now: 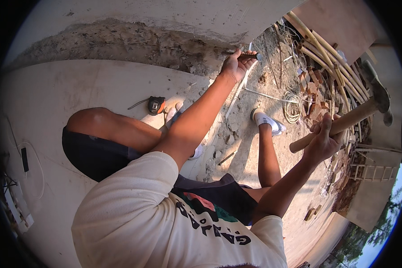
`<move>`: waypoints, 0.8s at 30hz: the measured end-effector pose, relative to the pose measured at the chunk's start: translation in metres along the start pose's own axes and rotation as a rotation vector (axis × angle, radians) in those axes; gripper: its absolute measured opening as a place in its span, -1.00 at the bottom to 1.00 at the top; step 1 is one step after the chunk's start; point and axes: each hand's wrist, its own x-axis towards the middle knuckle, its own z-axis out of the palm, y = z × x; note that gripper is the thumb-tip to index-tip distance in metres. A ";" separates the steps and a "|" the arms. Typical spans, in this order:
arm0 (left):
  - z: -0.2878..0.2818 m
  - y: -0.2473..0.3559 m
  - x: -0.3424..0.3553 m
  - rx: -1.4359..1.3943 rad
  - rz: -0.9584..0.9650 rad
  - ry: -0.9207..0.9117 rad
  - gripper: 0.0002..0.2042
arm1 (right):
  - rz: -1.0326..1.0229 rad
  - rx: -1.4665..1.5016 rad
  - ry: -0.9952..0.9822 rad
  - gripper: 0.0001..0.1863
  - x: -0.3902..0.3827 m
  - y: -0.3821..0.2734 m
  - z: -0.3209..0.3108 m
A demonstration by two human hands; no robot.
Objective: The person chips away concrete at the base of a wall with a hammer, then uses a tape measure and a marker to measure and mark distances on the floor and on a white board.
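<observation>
My left hand (236, 68) is closed round a dark metal chisel (250, 56) beside the broken lower edge of the wall (174, 44). The chisel's struck end points right; its other end is mostly hidden by my fingers and the wall. Raised on the right, my right hand (322, 142) grips a hammer by its wooden handle (357, 117). The dark steel hammer head (376, 89) is up and well apart from the chisel. An orange and black tape measure (156, 105) lies near my bent left knee.
Bamboo or wooden poles (330, 58) and broken bricks (312, 89) are piled at the right. A coil of pale cord (292, 107) lies on the rubble-strewn ground (245, 134) near my foot. A pale board (53, 98) spreads out at left. A ladder-like frame (374, 172) stands far right.
</observation>
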 end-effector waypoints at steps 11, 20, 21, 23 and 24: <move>0.004 -0.002 -0.007 -0.023 -0.046 0.072 -0.68 | 0.275 -0.426 -0.444 -0.79 -0.095 0.182 0.049; 0.006 0.003 -0.006 -0.002 -0.044 0.030 -0.73 | 0.016 0.009 -0.091 -0.87 -0.011 0.010 0.012; 0.007 0.001 -0.006 -0.003 -0.049 0.025 -0.72 | -0.050 0.142 -0.032 -0.87 -0.003 -0.003 0.020; 0.006 0.001 -0.007 -0.003 -0.048 0.016 -0.71 | -0.042 0.277 0.054 -0.86 0.000 -0.012 0.032; 0.006 0.001 -0.006 -0.010 -0.035 0.025 -0.62 | -0.045 0.333 0.068 -0.86 -0.002 -0.010 0.035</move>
